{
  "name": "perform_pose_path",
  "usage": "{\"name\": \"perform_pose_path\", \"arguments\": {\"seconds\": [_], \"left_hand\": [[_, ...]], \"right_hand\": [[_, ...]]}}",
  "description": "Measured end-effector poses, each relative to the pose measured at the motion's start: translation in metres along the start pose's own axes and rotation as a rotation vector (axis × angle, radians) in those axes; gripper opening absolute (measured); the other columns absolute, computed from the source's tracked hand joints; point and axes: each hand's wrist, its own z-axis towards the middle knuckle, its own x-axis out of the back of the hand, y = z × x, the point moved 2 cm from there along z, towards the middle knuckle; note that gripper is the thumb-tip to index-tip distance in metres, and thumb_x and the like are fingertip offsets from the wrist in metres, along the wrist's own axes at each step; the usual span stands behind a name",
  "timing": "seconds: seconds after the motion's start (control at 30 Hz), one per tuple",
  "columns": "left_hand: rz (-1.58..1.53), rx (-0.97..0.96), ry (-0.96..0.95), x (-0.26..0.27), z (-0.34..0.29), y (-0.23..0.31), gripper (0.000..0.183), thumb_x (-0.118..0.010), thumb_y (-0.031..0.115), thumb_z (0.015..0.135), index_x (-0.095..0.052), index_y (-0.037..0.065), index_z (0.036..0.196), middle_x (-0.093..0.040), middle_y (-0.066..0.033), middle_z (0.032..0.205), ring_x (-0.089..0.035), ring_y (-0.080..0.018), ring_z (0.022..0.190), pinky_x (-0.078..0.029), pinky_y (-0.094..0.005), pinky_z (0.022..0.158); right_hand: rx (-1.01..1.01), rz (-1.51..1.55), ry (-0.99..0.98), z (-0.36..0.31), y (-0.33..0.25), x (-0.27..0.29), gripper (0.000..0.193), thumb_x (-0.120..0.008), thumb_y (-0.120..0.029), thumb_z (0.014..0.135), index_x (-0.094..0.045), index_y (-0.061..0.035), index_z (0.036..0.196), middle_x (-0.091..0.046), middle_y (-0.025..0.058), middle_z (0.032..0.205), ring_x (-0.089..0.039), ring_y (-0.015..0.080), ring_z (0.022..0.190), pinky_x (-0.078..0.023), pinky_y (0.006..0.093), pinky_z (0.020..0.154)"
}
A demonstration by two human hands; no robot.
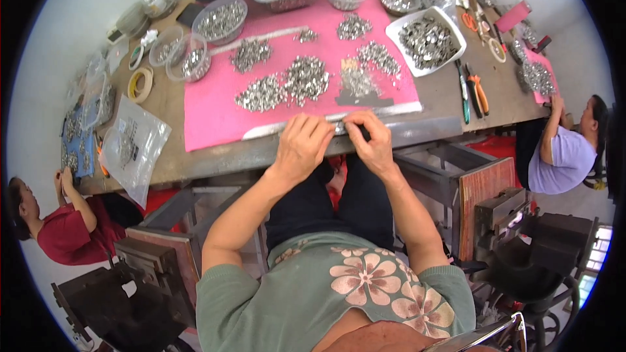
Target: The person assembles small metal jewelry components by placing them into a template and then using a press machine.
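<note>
My left hand [304, 145] and my right hand [370, 138] meet at the table's near edge, fingers closed and fingertips almost touching. Pinched between them is a small shiny silver metal piece [339, 128]; its exact shape is too small to make out. Just beyond lies a pink cloth [212, 114] with loose heaps of small silver metal parts [306, 79]. Another heap of thin silver pieces [357, 82] sits on a dark flat strip [375, 101], right past my right hand.
Beyond stand a white tray [405, 29], a clear tub [287, 0] and several bowls of metal parts. Pliers [481, 94] lie right; a tape roll [140, 85] and plastic bag [138, 143] lie left. One person [564, 150] works at right, another [75, 228] at left.
</note>
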Motion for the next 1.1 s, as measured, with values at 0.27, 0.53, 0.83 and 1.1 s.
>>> {"name": "perform_pose_path", "arguments": {"seconds": [0.27, 0.53, 0.83, 1.1], "left_hand": [[0.029, 0.015, -0.056, 0.011, 0.026, -0.021, 0.018, -0.074, 0.015, 0.087, -0.074, 0.009, 0.104, -0.069, -0.0053, 0.089, -0.06, -0.0261, 0.089, -0.041, -0.0441, 0.093], [0.421, 0.105, 0.001, -0.036, 0.135, -0.138, 0.015, -0.072, 0.024, 0.09, -0.076, 0.011, 0.096, -0.071, -0.0071, 0.093, -0.063, -0.0272, 0.094, -0.037, -0.0474, 0.093], [0.361, 0.242, -0.059, -0.046, 0.141, -0.144, 0.014, -0.075, 0.024, 0.086, -0.076, 0.011, 0.092, -0.07, -0.0083, 0.092, -0.064, -0.0283, 0.094, -0.035, -0.0514, 0.094], [0.298, 0.072, 0.02, -0.053, 0.134, -0.138, 0.009, -0.07, 0.015, 0.084, -0.067, 0.007, 0.087, -0.069, -0.0077, 0.088, -0.063, -0.027, 0.09, -0.035, -0.0497, 0.092]], "right_hand": [[0.082, -0.039, -0.005, -0.004, 0.004, 0.0, 0.008, -0.068, 0.003, 0.088, -0.069, 0.0014, 0.096, -0.071, 0.0129, 0.096, -0.07, 0.0252, 0.09, -0.053, 0.0332, 0.08], [0.068, -0.063, -0.093, 0.018, 0.0, 0.013, 0.011, -0.069, 0.003, 0.085, -0.068, -0.0003, 0.096, -0.068, 0.0117, 0.092, -0.067, 0.0287, 0.087, -0.052, 0.0365, 0.079], [0.07, -0.483, 0.061, 0.153, 0.094, 0.048, 0.011, -0.068, -0.01, 0.089, -0.072, -0.0005, 0.091, -0.068, 0.0193, 0.093, -0.067, 0.0348, 0.08, -0.052, 0.0442, 0.074], [-0.047, -0.84, 0.02, 0.179, 0.103, 0.015, 0.015, -0.074, -0.02, 0.084, -0.075, -0.0049, 0.085, -0.07, 0.0163, 0.093, -0.064, 0.0351, 0.095, -0.045, 0.0496, 0.085]]}}
